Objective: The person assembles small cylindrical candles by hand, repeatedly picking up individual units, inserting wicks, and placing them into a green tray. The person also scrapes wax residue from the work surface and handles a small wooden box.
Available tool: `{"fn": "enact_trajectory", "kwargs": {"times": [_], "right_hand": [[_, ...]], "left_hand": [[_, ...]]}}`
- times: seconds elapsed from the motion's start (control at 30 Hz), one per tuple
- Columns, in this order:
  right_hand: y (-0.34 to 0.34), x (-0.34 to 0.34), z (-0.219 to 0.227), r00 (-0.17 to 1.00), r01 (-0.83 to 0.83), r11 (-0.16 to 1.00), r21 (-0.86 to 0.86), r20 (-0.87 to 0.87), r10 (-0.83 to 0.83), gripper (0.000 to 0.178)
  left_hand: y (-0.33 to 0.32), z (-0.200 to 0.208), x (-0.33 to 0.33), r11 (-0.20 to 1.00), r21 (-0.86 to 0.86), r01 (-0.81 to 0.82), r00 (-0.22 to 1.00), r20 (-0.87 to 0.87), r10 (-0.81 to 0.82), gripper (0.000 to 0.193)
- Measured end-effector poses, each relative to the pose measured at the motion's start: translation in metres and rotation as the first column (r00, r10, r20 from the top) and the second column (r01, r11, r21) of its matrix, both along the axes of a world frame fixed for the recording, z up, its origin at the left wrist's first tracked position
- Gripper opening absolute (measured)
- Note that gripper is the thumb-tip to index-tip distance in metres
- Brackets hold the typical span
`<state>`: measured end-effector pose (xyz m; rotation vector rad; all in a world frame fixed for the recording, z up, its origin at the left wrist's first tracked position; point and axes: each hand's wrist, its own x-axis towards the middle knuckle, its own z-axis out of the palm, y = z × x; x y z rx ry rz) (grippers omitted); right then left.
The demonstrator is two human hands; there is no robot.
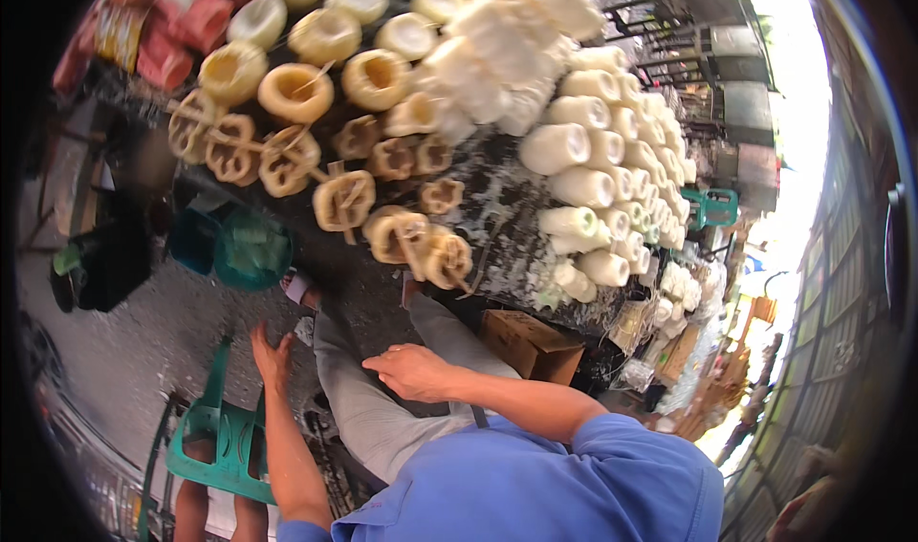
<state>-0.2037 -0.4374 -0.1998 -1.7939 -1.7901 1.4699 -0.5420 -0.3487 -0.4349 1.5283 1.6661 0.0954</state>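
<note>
My left hand (273,353) is raised beside my left knee, fingers apart, and nothing shows in it. In front of my grey trousers, my right hand (409,371) is closed with its fingers curled; whatever it may hold is hidden. Neither hand touches the pieces on the dark table (502,193). Along the near edge lie tan, lobed hollow pieces (344,201) with thin sticks across their openings. Behind them stand round, cream hollow pieces (295,94), some with a stick in them. White cylinders (580,187) are piled at the right, and pale flat slabs (497,50) are stacked at the back.
A green plastic chair (225,444) is at my lower left, with a person's bare legs (251,518) near it. Teal buckets (252,248) stand on the floor by the table. Below the table edge sits an open cardboard box (533,343). Red bundles (196,26) lie far left.
</note>
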Motion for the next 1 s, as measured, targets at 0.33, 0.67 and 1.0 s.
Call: {"fn": "enact_trajectory", "kwargs": {"times": [0.33,0.67,1.0], "right_hand": [[-0.051,0.301,0.157,0.424,0.305,0.827,0.473,0.710,-0.562,0.060],[-0.084,0.367,0.089,0.560,0.038,0.855,0.517,0.697,-0.447,0.041],[-0.100,0.362,0.110,0.770,0.054,0.835,0.547,0.510,-0.384,0.025]], "left_hand": [[-0.102,0.270,0.286,0.916,0.076,0.394,0.802,0.458,-0.383,0.052],[-0.042,0.262,0.536,0.466,0.668,0.580,0.602,0.033,-0.797,0.098],[-0.039,0.227,0.536,0.797,0.519,0.309,0.672,0.473,-0.569,0.069]]}}
